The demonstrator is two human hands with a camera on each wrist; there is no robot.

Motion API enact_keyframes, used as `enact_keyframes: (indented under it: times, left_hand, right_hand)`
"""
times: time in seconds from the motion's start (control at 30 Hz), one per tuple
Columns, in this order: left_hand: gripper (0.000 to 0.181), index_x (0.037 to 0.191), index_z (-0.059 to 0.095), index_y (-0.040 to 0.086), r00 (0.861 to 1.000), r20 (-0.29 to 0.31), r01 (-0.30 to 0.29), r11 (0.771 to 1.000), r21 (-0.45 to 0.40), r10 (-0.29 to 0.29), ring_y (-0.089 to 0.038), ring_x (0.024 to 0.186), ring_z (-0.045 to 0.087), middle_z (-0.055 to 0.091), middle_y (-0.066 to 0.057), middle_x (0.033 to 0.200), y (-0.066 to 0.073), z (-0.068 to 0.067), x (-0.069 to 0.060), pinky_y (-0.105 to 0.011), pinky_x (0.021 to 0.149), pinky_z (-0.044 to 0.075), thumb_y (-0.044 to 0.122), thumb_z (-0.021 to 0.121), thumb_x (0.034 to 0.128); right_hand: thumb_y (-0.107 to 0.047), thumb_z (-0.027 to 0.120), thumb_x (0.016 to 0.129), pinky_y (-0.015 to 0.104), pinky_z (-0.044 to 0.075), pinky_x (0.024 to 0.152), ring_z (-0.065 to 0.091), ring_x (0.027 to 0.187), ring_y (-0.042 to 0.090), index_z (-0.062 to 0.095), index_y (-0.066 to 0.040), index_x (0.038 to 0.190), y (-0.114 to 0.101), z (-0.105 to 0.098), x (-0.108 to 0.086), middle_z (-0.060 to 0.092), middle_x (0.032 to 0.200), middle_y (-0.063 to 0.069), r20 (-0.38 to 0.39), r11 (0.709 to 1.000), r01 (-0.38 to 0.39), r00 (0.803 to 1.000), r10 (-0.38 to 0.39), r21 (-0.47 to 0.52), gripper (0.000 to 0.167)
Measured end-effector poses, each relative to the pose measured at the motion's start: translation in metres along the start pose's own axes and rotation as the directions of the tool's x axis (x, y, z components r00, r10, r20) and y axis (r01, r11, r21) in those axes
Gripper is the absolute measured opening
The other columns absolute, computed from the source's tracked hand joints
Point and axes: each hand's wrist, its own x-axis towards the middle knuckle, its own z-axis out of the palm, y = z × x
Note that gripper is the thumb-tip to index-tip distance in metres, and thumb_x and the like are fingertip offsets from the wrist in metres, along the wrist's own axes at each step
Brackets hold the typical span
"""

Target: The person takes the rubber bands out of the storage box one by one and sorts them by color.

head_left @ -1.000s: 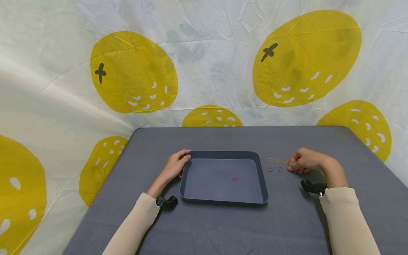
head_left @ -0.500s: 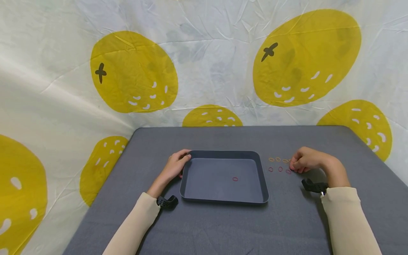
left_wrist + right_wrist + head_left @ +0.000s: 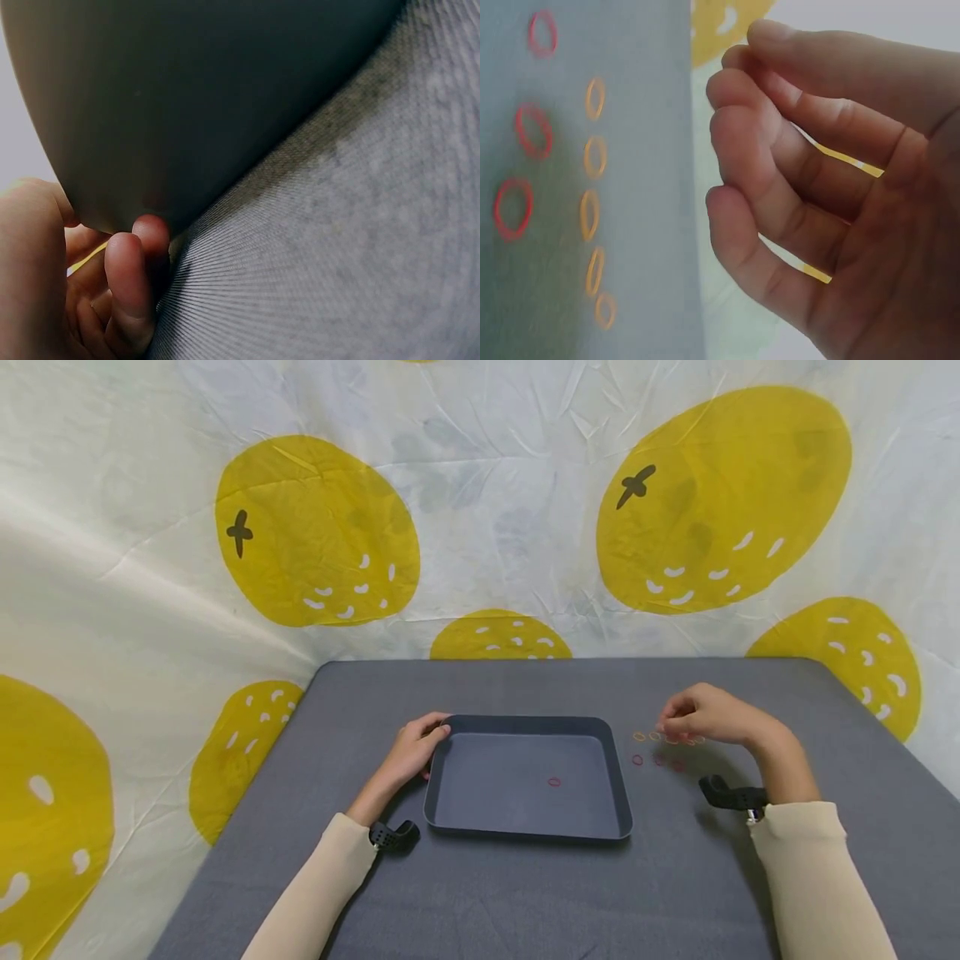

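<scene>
My left hand (image 3: 417,746) grips the far left corner of a dark grey tray (image 3: 527,835). In the left wrist view, curled fingers (image 3: 129,274) press against the tray's outer wall (image 3: 187,105). Inside the tray lies one red rubber band (image 3: 554,782). My right hand (image 3: 708,714) is raised over the table right of the tray, its fingers loosely curled and nothing visible in them. Below it lie three red rubber bands (image 3: 534,131) in a row, with a second row of several yellow-orange rubber bands (image 3: 595,157) behind them.
A grey cloth-covered table (image 3: 480,893) carries the tray and bands. Behind it hangs a white curtain (image 3: 510,527) with large yellow fruit prints. Each wrist wears a black camera mount (image 3: 395,837).
My right hand has let go of the rightmost red rubber band, leaving it on the table, then lifted and moved left over the yellow row. My left hand has stayed on the tray.
</scene>
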Motion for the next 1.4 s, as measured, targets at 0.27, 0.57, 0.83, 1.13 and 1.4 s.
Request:
enact_keyframes:
  times: [0.27,0.57,0.83,1.13,1.4]
  left_hand:
    - [0.032,0.135,0.068,0.027,1.000,-0.001,0.009,1.000,-0.019,-0.009,-0.018,0.035,0.048,0.073,-0.014,0.095,0.002,0.001,-0.003,-0.040,0.038,0.051,0.032,0.056,0.1066]
    - [0.032,0.135,0.068,0.027,1.000,0.008,0.022,0.999,-0.023,-0.022,-0.019,0.036,0.050,0.074,-0.010,0.121,0.004,0.004,-0.003,-0.039,0.038,0.051,0.032,0.057,0.1062]
    - [0.033,0.136,0.067,0.027,1.000,0.004,0.018,1.000,-0.016,-0.018,-0.020,0.036,0.050,0.074,-0.008,0.119,0.004,0.003,-0.002,-0.040,0.038,0.051,0.032,0.056,0.1061]
    - [0.032,0.136,0.068,0.027,1.000,0.005,0.013,1.000,-0.020,-0.013,-0.020,0.036,0.051,0.074,-0.010,0.122,0.005,0.001,-0.002,-0.039,0.038,0.051,0.032,0.056,0.1064]
    - [0.031,0.135,0.068,0.027,1.000,-0.010,0.005,1.000,-0.015,-0.005,-0.019,0.035,0.051,0.074,-0.011,0.120,0.002,0.001,-0.001,-0.040,0.037,0.050,0.032,0.057,0.1059]
  right_hand:
    - [-0.019,0.071,0.098,0.028,0.047,0.059,0.057,0.067,0.016,0.074,-0.007,0.095,-0.044,0.011,0.008,0.065,0.077,0.006,0.038,0.998,0.054,0.998,-0.053,-0.024,0.012]
    - [-0.019,0.070,0.099,0.033,0.052,0.068,0.063,0.074,0.021,0.075,-0.007,0.100,-0.079,0.032,0.031,0.068,0.079,0.003,0.102,0.988,0.155,0.983,-0.155,0.001,0.013]
    - [-0.016,0.070,0.097,0.033,0.051,0.068,0.062,0.071,0.020,0.077,-0.003,0.101,-0.088,0.054,0.061,0.071,0.078,0.007,0.125,0.985,0.169,0.978,-0.165,-0.020,0.015]
    - [-0.013,0.071,0.096,0.031,0.054,0.069,0.067,0.076,0.020,0.077,-0.003,0.101,-0.091,0.070,0.078,0.076,0.088,0.014,0.133,0.979,0.190,0.975,-0.179,-0.070,0.013]
    - [-0.011,0.071,0.095,0.032,0.054,0.071,0.071,0.076,0.028,0.077,-0.003,0.098,-0.087,0.080,0.087,0.077,0.087,0.014,0.158,0.979,0.192,0.971,-0.180,-0.063,0.010]
